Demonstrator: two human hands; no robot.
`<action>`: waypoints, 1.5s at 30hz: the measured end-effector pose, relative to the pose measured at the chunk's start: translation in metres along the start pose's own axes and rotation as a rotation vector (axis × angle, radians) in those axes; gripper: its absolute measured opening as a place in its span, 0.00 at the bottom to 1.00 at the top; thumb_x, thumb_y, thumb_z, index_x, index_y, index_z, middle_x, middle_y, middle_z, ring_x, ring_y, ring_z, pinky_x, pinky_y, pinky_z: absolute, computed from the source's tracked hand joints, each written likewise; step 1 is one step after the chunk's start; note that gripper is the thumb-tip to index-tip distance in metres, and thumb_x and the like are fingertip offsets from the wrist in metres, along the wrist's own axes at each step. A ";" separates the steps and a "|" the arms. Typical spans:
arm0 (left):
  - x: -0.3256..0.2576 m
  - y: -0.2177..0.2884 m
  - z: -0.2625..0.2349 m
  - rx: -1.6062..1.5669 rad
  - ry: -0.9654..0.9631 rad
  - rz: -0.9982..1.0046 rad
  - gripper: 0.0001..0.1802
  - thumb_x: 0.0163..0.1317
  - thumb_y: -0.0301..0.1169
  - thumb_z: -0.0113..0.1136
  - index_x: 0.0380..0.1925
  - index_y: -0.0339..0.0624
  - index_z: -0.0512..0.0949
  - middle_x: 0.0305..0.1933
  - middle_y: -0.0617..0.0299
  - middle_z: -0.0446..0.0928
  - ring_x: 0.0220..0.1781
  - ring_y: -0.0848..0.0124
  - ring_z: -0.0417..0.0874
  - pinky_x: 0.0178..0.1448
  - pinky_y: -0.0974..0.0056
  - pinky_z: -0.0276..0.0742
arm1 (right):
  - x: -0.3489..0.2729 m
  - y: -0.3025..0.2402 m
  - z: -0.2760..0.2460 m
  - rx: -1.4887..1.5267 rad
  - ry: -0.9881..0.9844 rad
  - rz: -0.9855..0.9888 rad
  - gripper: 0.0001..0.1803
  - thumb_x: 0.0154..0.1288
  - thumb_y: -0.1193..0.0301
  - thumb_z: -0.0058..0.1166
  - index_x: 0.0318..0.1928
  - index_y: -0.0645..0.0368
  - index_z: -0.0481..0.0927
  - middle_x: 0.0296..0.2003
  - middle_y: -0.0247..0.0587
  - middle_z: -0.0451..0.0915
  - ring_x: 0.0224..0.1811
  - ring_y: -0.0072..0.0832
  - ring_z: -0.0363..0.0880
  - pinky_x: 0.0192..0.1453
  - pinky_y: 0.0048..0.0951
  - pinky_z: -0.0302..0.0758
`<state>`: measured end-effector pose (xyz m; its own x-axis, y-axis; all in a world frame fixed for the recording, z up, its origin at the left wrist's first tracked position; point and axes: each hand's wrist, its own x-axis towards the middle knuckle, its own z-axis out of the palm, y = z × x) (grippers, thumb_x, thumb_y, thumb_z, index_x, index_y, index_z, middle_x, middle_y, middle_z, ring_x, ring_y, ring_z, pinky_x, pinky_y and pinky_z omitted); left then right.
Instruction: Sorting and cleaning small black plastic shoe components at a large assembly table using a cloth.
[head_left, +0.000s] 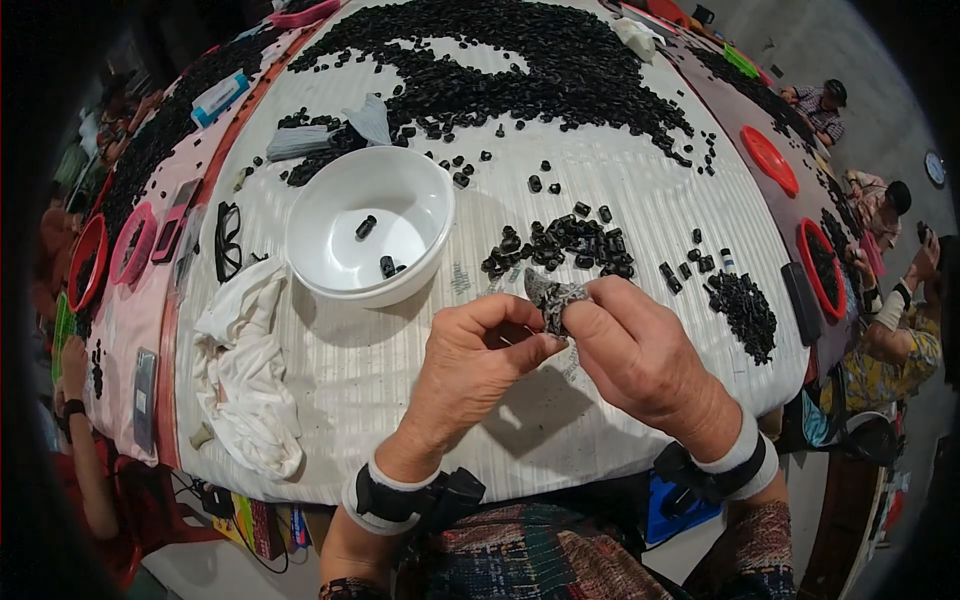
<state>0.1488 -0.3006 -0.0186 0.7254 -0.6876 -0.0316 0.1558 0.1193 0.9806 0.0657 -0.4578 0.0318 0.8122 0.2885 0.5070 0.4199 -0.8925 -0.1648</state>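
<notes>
The counter is covered in pale ribbed cloth, its near edge curving just in front of the wrists. Bare cloth lies below the hands and far to the right of them, giving open room near the middle. On the left, a white bowl stands near the left hand, with a crumpled white cloth along the left edge and black glasses just beyond it. Just past the hands, a cluster of short black pieces limits the far side; a heap of slender dark pieces sits near the right edge.

The held bundle is small, crumpled and mottled grey and black, raised over the counter between both hands. The right hand pinches it between thumb and curled fingers. The left thumb and forefinger bend into a ring, their tips at its left side; I cannot tell whether they grip it.
</notes>
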 end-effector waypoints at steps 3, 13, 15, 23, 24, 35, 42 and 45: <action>0.000 -0.005 0.000 0.050 0.026 0.035 0.07 0.54 0.24 0.68 0.29 0.34 0.79 0.25 0.65 0.79 0.27 0.82 0.75 0.30 0.75 0.69 | 0.002 0.000 0.002 -0.034 -0.022 -0.044 0.15 0.49 0.78 0.58 0.41 0.63 0.75 0.28 0.40 0.69 0.29 0.32 0.73 0.30 0.30 0.73; 0.002 -0.005 -0.001 -0.152 -0.025 -0.046 0.11 0.56 0.27 0.68 0.38 0.34 0.82 0.30 0.64 0.81 0.30 0.80 0.78 0.34 0.75 0.76 | -0.005 0.001 0.013 0.294 0.138 0.246 0.13 0.51 0.87 0.54 0.39 0.66 0.73 0.29 0.45 0.71 0.26 0.36 0.73 0.29 0.31 0.73; 0.002 -0.005 -0.001 -0.169 -0.025 -0.048 0.11 0.56 0.27 0.68 0.37 0.35 0.82 0.30 0.63 0.81 0.31 0.80 0.79 0.34 0.75 0.76 | -0.005 0.003 0.016 0.332 0.176 0.246 0.13 0.51 0.87 0.56 0.39 0.67 0.73 0.28 0.45 0.71 0.25 0.36 0.73 0.29 0.31 0.72; 0.003 -0.006 -0.002 -0.187 -0.013 -0.044 0.11 0.56 0.27 0.67 0.38 0.35 0.82 0.33 0.63 0.81 0.31 0.80 0.79 0.34 0.75 0.78 | -0.011 0.006 0.018 0.317 0.208 0.263 0.15 0.50 0.87 0.57 0.40 0.67 0.73 0.29 0.46 0.72 0.27 0.36 0.74 0.29 0.31 0.72; 0.003 -0.005 -0.001 -0.209 -0.009 -0.041 0.11 0.56 0.27 0.68 0.38 0.35 0.82 0.32 0.63 0.81 0.31 0.80 0.79 0.34 0.75 0.78 | -0.012 0.006 0.018 0.301 0.224 0.232 0.15 0.50 0.87 0.57 0.40 0.67 0.73 0.30 0.46 0.72 0.28 0.37 0.74 0.30 0.31 0.72; 0.002 -0.006 0.000 -0.061 0.048 -0.021 0.10 0.55 0.26 0.68 0.37 0.34 0.82 0.31 0.64 0.81 0.29 0.82 0.76 0.33 0.77 0.74 | -0.006 0.004 0.025 0.265 0.183 0.184 0.15 0.50 0.87 0.57 0.40 0.66 0.74 0.32 0.46 0.72 0.29 0.38 0.75 0.32 0.32 0.74; 0.003 -0.008 -0.001 -0.175 0.000 -0.016 0.10 0.56 0.27 0.67 0.38 0.35 0.82 0.31 0.64 0.81 0.31 0.81 0.78 0.34 0.76 0.76 | -0.011 0.007 0.036 0.539 0.295 0.422 0.10 0.54 0.85 0.57 0.38 0.66 0.75 0.27 0.42 0.74 0.26 0.27 0.75 0.30 0.25 0.72; 0.003 -0.006 -0.001 -0.176 0.012 -0.022 0.10 0.57 0.26 0.67 0.38 0.35 0.82 0.31 0.63 0.81 0.30 0.80 0.79 0.33 0.75 0.77 | -0.011 0.005 0.036 0.534 0.324 0.420 0.09 0.54 0.84 0.58 0.37 0.66 0.75 0.27 0.41 0.75 0.26 0.27 0.75 0.29 0.25 0.72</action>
<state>0.1504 -0.3023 -0.0247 0.7283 -0.6829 -0.0558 0.2859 0.2288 0.9305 0.0735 -0.4528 -0.0053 0.8221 -0.2295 0.5210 0.3071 -0.5917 -0.7453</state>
